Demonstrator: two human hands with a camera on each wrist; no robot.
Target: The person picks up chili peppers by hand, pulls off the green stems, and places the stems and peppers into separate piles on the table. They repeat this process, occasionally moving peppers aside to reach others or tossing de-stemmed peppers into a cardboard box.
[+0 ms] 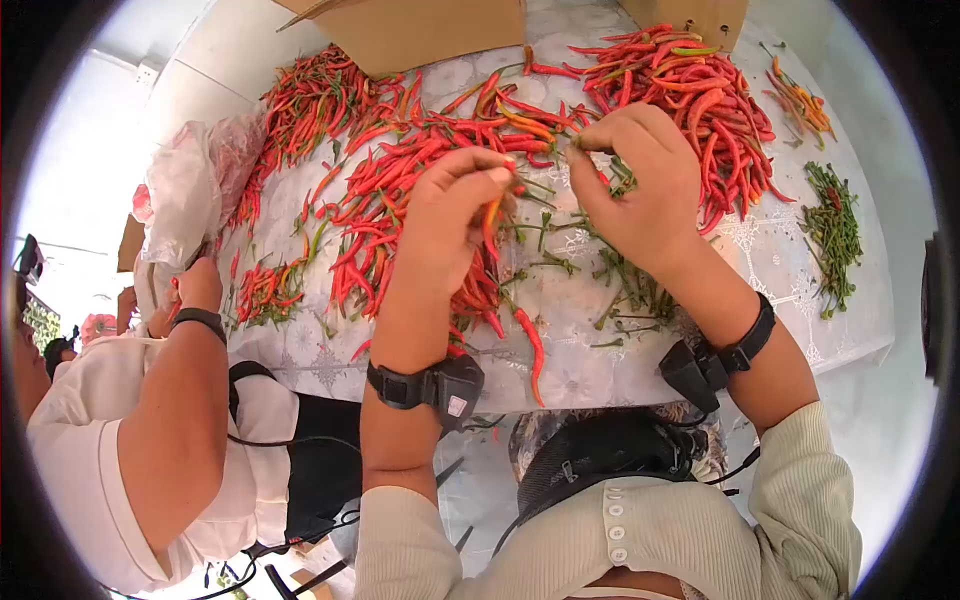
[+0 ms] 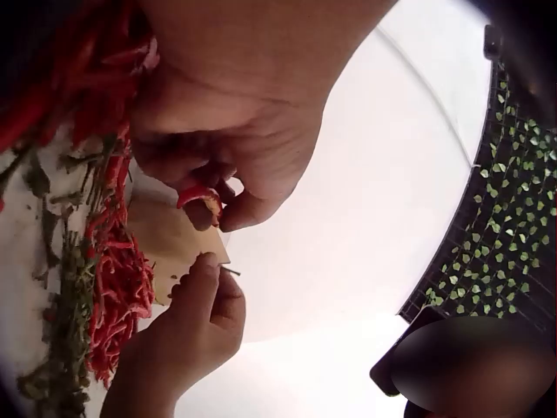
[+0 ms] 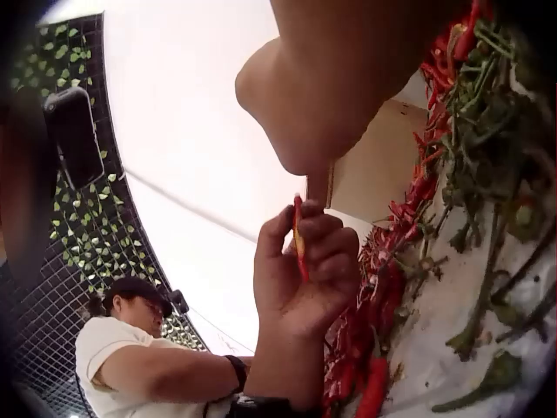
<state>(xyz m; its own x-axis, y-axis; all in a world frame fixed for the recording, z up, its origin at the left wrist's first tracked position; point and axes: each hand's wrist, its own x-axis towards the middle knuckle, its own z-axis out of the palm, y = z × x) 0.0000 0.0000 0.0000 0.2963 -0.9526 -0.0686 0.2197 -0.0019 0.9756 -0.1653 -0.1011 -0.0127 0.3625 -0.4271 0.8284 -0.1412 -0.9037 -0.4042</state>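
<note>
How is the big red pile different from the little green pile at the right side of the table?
The red pile is bright red chillies with a few orange ones; the green pile is mostly green. The red pile is much bigger, the green pile small. The red pile has plump, smooth pods, the green pile thin stems. Both lie on the patterned tablecloth.

head view: down from above; wrist views: closer, sideways, sharing tabletop [image 1: 590, 375]
</note>
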